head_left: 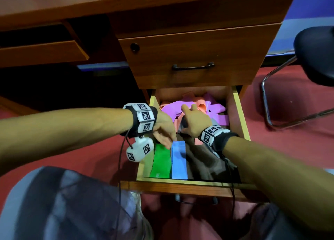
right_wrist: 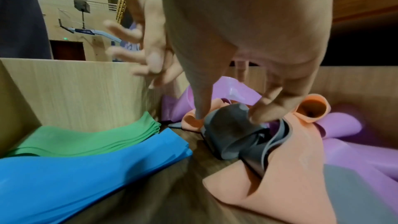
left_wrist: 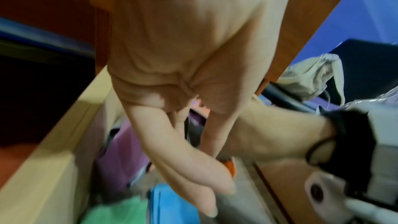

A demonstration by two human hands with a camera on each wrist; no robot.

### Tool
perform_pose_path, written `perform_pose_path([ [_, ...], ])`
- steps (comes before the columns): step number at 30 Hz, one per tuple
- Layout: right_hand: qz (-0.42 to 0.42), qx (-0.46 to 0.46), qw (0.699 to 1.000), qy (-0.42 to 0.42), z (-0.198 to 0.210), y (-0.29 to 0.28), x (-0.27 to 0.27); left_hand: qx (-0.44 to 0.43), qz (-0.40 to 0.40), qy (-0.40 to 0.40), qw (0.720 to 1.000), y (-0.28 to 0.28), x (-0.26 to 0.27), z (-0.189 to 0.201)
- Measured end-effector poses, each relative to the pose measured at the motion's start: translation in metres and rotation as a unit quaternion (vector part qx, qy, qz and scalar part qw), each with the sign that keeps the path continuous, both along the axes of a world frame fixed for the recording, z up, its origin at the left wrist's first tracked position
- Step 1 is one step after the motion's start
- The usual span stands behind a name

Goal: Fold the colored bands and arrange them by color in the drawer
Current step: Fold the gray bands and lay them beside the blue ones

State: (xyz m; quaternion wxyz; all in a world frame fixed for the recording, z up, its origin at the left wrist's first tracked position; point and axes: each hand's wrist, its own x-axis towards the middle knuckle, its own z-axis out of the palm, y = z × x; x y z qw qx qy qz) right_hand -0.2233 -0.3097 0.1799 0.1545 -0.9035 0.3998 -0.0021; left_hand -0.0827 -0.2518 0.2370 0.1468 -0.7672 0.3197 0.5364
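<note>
Pinching a dark grey rubbery band [right_wrist: 234, 132] w/ right hand [right_wrist: 247, 57] atop the loose pile at back of the open wooden drawer [head_left: 238, 113], left hand [head_left: 163, 129] relaxed, empty, we judge it soft, floppy, light; best held by its loop edge.

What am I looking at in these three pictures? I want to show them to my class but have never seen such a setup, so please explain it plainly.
There is no machine here: a person wears three cameras, one on the head and one on each wrist. The head view looks down into an open wooden drawer. Folded green bands and blue bands lie side by side at its front; loose purple bands and orange bands are heaped at the back. The right wrist view shows the right hand pinching a grey band. The left hand reaches in beside it; what it holds, if anything, is unclear.
</note>
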Motion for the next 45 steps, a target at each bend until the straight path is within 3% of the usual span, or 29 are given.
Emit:
perform_pose_path([
  [3,0.046,0.04,0.996,0.061,-0.008,0.006,-0.005,-0.069,0.03,0.022,0.997,-0.003,-0.004,0.013],
  [6,0.063,0.005,0.994,0.089,-0.014,0.01,-0.004,-0.187,0.032,-0.005,0.982,0.001,-0.001,0.029],
  [15,-0.02,0.033,0.998,-0.059,0.029,-0.013,-0.016,-0.377,0.114,0.028,0.919,0.045,-0.005,0.062],
  [18,0.005,0.05,0.992,-0.117,0.042,-0.015,-0.027,-0.432,0.101,-0.027,0.896,0.054,-0.009,0.07],
  [21,0.006,0.052,0.97,-0.236,0.065,-0.015,-0.035,-0.491,0.037,-0.109,0.864,0.052,-0.013,0.078],
  [25,-0.003,0.103,0.922,-0.374,0.099,-0.013,-0.043,-0.506,0.024,-0.086,0.858,0.04,-0.016,0.072],
  [28,-0.025,0.147,0.896,-0.419,0.115,-0.01,-0.051,-0.516,0.067,-0.028,0.854,0.03,-0.02,0.067],
  [30,-0.047,0.162,0.88,-0.444,0.125,-0.003,-0.058,-0.532,0.049,-0.019,0.845,0.028,-0.025,0.068],
  [34,-0.055,0.175,0.874,-0.449,0.132,0.009,-0.069,-0.594,-0.106,-0.074,0.794,0.031,-0.033,0.068],
  [36,-0.057,0.169,0.879,-0.443,0.133,0.013,-0.073,-0.612,-0.13,-0.085,0.776,0.031,-0.038,0.071],
  [40,-0.069,0.141,0.901,-0.405,0.127,0.01,-0.08,-0.623,-0.119,-0.113,0.765,0.029,-0.044,0.073],
  [45,-0.118,0.237,0.87,-0.415,0.126,0.009,-0.083,-0.638,-0.035,-0.09,0.764,0.03,-0.048,0.079],
])
